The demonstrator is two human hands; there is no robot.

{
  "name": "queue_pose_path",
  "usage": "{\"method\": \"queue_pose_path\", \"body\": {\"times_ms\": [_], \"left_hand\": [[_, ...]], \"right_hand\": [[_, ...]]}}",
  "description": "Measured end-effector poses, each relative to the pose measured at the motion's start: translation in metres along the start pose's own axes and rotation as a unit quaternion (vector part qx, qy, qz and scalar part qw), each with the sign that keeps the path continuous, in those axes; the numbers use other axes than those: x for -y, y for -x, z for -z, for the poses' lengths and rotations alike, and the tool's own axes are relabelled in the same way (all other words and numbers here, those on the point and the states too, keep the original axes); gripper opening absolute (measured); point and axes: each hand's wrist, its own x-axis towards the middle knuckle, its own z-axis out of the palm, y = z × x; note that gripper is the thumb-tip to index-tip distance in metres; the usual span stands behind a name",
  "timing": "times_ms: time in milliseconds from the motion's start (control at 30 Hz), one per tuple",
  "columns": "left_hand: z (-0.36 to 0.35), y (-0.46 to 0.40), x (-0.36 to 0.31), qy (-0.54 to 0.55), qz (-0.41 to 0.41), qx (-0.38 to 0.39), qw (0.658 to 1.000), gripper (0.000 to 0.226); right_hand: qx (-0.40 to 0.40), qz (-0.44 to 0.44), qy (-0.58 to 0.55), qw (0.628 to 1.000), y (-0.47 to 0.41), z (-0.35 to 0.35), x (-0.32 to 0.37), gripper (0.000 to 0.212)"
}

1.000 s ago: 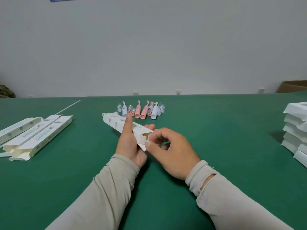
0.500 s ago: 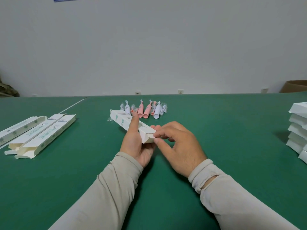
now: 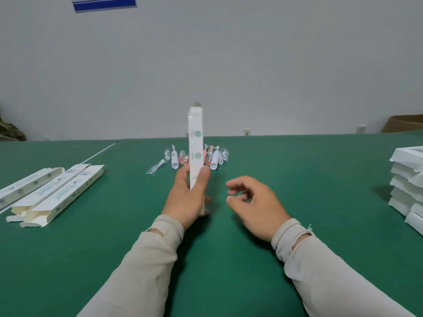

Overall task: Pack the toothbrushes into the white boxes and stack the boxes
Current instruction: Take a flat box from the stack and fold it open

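The left hand [image 3: 186, 197] grips a white box [image 3: 195, 147] by its lower end, holding it upright above the counter [image 3: 297, 179], in front of the toothbrushes [image 3: 212, 156]. The right hand [image 3: 254, 205] hovers just right of the box, fingers loosely curled, holding nothing. Judging by this, one box is packed; next it belongs on the stack [image 3: 407, 186], far right of the box.

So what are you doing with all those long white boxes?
A person is packing toothbrushes into boxes. The left hand grips one white box standing upright on the green table. The right hand hovers beside it, holding nothing. Wrapped toothbrushes wait behind it, open boxes lie to the left, and a stack of boxes sits at the right.
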Motion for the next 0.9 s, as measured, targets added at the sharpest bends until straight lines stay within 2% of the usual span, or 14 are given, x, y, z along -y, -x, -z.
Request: {"method": "queue_pose_path", "body": {"times_ms": [67, 133, 200, 233, 300, 333, 467, 667, 900], "left_hand": [[0.015, -0.007, 0.008, -0.17, -0.1, -0.009, 0.98, 0.036], [0.035, -0.017, 0.014, -0.329, -0.158, -0.012, 0.931, 0.05], [0.052, -0.023, 0.017, -0.416, -0.166, -0.024, 0.894, 0.057], [0.058, -0.025, 0.019, -0.438, -0.163, -0.024, 0.884, 0.06], [0.062, -0.025, 0.024, -0.45, -0.165, -0.012, 0.878, 0.062], [0.062, -0.024, 0.025, -0.447, -0.17, -0.002, 0.878, 0.062], [0.059, -0.022, 0.025, -0.43, -0.194, 0.023, 0.881, 0.06], [0.063, -0.022, 0.025, -0.403, -0.198, 0.032, 0.893, 0.059], [0.064, -0.019, 0.024, -0.377, -0.209, 0.068, 0.9, 0.057]], "right_hand": [[-0.084, -0.068, -0.093, 0.99, -0.005, 0.005, 0.0, 0.02], [-0.194, -0.093, -0.111, 0.97, -0.01, 0.013, 0.0, 0.015], [-0.28, -0.028, -0.02, 0.96, -0.01, 0.022, 0.001, 0.011], [-0.293, 0.032, 0.044, 0.954, -0.009, 0.025, 0.002, 0.011], [-0.266, 0.139, 0.143, 0.943, -0.008, 0.027, 0.002, 0.02], [-0.24, 0.165, 0.168, 0.942, -0.008, 0.026, 0.003, 0.023], [-0.154, 0.191, 0.185, 0.952, -0.008, 0.024, 0.001, 0.023], [-0.078, 0.057, 0.134, 0.986, -0.01, 0.029, -0.012, 0.022], [0.025, 0.018, 0.023, 0.999, -0.01, 0.033, -0.009, 0.051]]}}
